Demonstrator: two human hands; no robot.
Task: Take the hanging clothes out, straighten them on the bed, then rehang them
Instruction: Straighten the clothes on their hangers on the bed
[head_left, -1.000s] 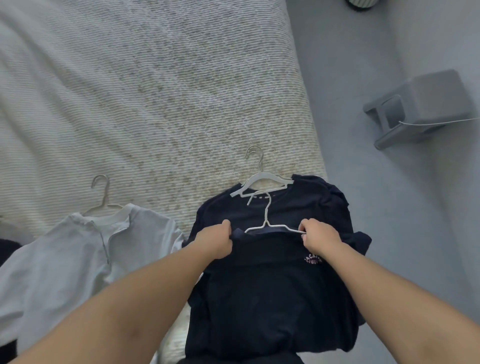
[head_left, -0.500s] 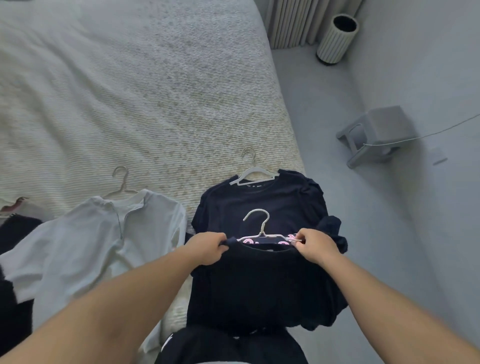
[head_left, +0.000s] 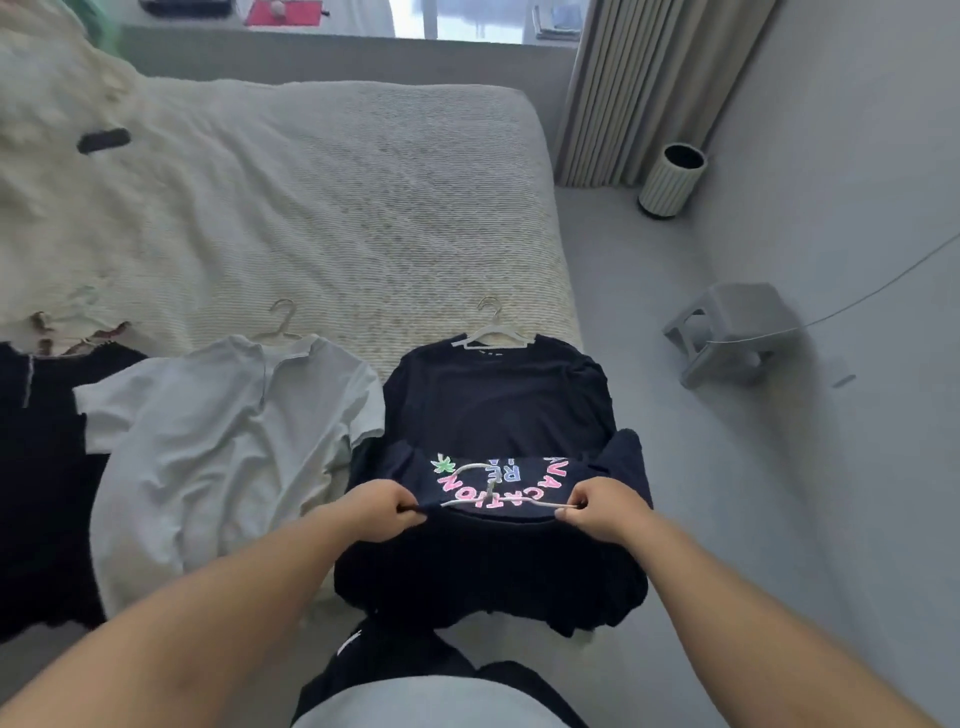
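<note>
A navy T-shirt with pink and blue lettering (head_left: 498, 561) hangs over the bed's near right corner, with a white hanger (head_left: 488, 491) at its collar. My left hand (head_left: 382, 512) grips the shirt's left shoulder. My right hand (head_left: 597, 506) pinches the right shoulder together with the hanger's end. Beneath and behind it a second navy shirt (head_left: 498, 400) lies flat on its own white hanger (head_left: 493, 332). To the left a white polo shirt (head_left: 218, 436) lies spread on a hanger (head_left: 283, 322).
The bed (head_left: 322, 208) has a textured cream cover. A black garment (head_left: 41, 467) lies at the far left and a dark remote-like object (head_left: 104, 140) farther back. On the grey floor to the right stand a grey stool (head_left: 737, 332) and a ribbed bin (head_left: 672, 179) by the curtain.
Both hands have drawn the lettered shirt and its hanger toward me, uncovering the navy shirt behind and the lettering. The view has tilted up, so more of the room shows.
</note>
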